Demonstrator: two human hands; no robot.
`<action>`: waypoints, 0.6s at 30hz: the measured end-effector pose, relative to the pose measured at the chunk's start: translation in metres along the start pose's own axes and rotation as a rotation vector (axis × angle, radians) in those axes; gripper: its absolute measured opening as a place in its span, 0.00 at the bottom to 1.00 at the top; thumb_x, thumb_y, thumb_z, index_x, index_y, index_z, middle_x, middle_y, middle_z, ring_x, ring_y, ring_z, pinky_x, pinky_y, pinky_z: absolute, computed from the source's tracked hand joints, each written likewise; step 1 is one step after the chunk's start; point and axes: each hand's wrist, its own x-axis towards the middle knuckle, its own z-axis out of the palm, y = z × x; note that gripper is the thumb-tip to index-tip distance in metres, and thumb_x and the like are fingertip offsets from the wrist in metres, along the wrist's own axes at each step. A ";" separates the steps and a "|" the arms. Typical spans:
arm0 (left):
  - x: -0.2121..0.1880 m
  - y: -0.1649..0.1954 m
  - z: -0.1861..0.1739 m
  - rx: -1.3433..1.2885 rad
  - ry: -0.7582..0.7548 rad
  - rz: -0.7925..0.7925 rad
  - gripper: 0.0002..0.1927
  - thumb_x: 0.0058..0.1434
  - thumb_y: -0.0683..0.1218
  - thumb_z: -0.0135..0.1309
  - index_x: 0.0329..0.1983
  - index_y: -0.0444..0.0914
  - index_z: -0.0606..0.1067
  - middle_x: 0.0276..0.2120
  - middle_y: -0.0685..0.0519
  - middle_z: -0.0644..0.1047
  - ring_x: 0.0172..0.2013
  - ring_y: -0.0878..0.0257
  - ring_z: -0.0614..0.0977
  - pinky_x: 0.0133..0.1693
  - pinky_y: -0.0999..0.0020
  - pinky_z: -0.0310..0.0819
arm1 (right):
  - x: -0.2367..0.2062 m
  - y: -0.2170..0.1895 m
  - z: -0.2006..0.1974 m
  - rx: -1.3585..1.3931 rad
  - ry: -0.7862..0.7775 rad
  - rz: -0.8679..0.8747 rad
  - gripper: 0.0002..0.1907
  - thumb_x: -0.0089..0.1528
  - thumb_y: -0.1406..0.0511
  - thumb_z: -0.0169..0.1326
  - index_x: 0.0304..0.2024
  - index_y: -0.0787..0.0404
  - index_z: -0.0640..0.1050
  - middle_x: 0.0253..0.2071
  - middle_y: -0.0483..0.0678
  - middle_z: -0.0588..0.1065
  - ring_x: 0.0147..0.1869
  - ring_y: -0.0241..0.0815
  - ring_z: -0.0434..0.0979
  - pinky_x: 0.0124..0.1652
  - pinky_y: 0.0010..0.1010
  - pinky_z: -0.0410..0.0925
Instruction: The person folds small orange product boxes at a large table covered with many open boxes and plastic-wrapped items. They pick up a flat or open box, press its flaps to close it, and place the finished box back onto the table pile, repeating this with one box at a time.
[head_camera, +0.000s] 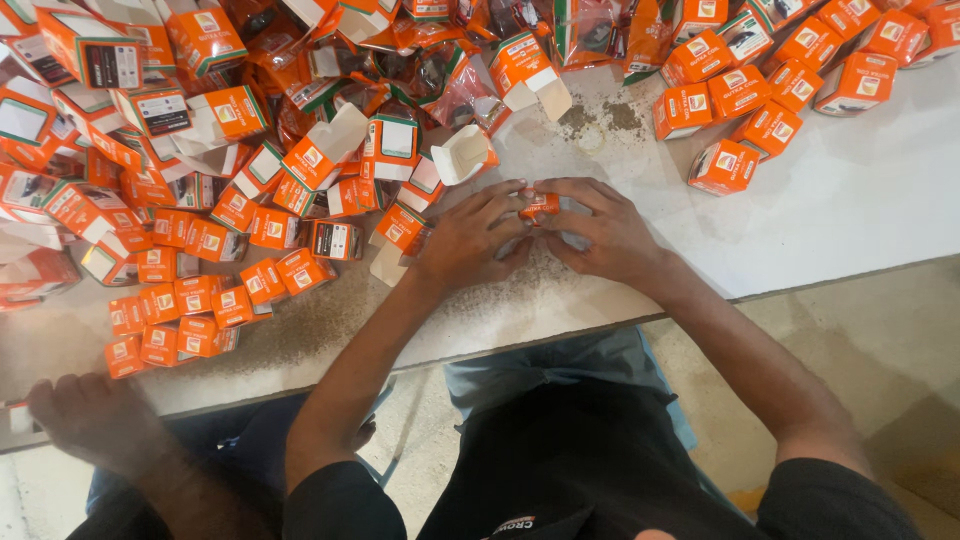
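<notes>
Two bare hands meet over one small orange box (539, 205) near the front middle of the white table (850, 200); left hand (470, 240) and right hand (605, 230) both have their fingers curled shut round it, thumbs and fingertips pinching it from either side, so only its top face shows between them. Dark sleeves and a dark shirt lie nearest the camera, forearms reaching up to the table edge. Another person's hand (85, 415), lower left, rests on that edge, apart from the held box. Brownish dust (300, 330) is scattered over the table beside and below the left hand. Closed orange boxes (200, 300) lie flat in rough rows left of the hands. Open box with pale flaps (462, 155) stands just beyond the left hand. Further closed boxes form a loose cluster (760, 95) at upper right, well apart from the hands. Heap of boxes and clear orange-trimmed wrappers (400, 60) fills the far left and centre; contents of the wrappers cannot be made out
</notes>
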 end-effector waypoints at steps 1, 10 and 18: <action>-0.002 0.001 0.001 0.031 0.001 -0.001 0.16 0.56 0.43 0.67 0.47 0.42 0.78 0.53 0.54 0.77 0.62 0.54 0.78 0.58 0.59 0.77 | -0.003 0.000 0.003 -0.050 0.000 -0.008 0.15 0.56 0.67 0.66 0.46 0.55 0.82 0.60 0.49 0.74 0.61 0.49 0.78 0.56 0.39 0.73; -0.007 0.004 0.004 0.504 0.108 -0.322 0.31 0.60 0.59 0.66 0.61 0.40 0.74 0.64 0.45 0.67 0.62 0.43 0.68 0.53 0.31 0.59 | -0.020 0.012 -0.006 -0.702 0.305 0.288 0.20 0.61 0.65 0.64 0.56 0.55 0.79 0.64 0.57 0.67 0.68 0.63 0.65 0.61 0.57 0.62; 0.000 0.003 -0.002 0.618 0.140 -0.304 0.12 0.61 0.44 0.61 0.46 0.53 0.85 0.75 0.46 0.54 0.74 0.40 0.51 0.66 0.28 0.46 | 0.051 0.005 -0.002 -0.356 0.214 0.103 0.24 0.62 0.68 0.61 0.61 0.55 0.74 0.65 0.52 0.70 0.72 0.55 0.66 0.65 0.52 0.62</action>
